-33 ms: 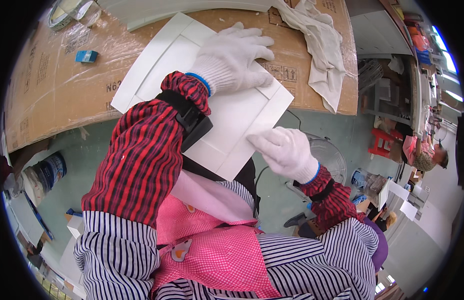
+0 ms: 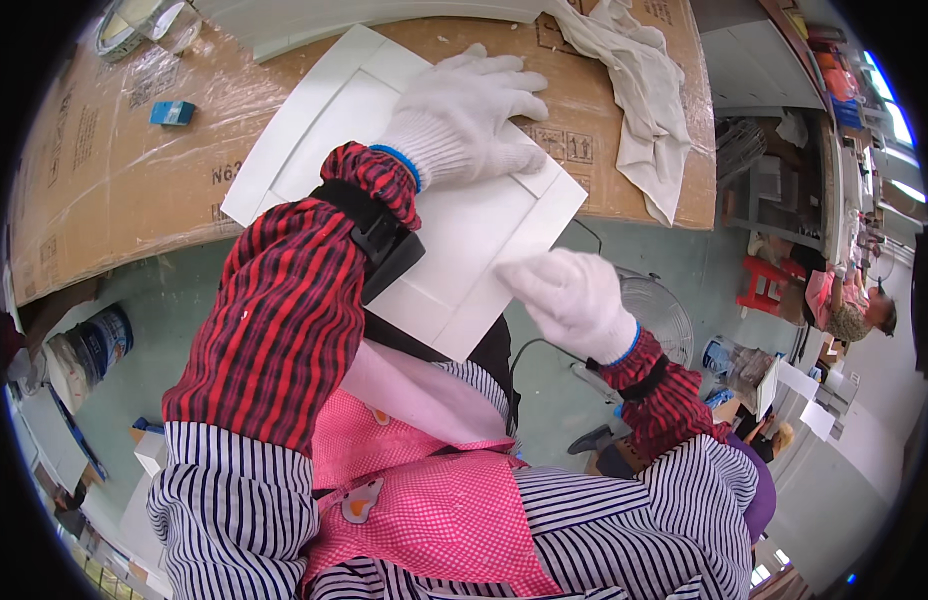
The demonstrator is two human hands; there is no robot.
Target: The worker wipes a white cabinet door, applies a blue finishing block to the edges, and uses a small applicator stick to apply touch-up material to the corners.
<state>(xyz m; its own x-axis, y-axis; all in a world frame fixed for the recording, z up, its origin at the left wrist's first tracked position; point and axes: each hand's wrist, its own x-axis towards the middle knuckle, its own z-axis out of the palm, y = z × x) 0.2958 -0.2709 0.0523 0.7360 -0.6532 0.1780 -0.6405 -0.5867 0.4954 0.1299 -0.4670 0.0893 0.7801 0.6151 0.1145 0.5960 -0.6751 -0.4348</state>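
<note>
A white cabinet door panel [image 2: 454,240] with a raised border lies slantwise on the cardboard-covered table [image 2: 94,190], its near corner jutting past the edge toward my apron. My left hand [image 2: 474,110], in a white knit glove, presses flat on the panel's far part with fingers spread. At the panel's right edge is my right hand [image 2: 569,300], gloved alike, its fingers pinched together and slightly blurred. Whatever those fingers may hold is hidden.
A crumpled white cloth [image 2: 639,100] lies right of the panel, a small blue box [image 2: 172,113] to its left. Another white panel [image 2: 374,18] sits at the back. A floor fan [image 2: 666,320] stands at right, beyond it a red stool [image 2: 759,285] and a person [image 2: 844,312].
My right hand has shifted slightly up along the panel's right edge. My left hand and the panel stay where they were.
</note>
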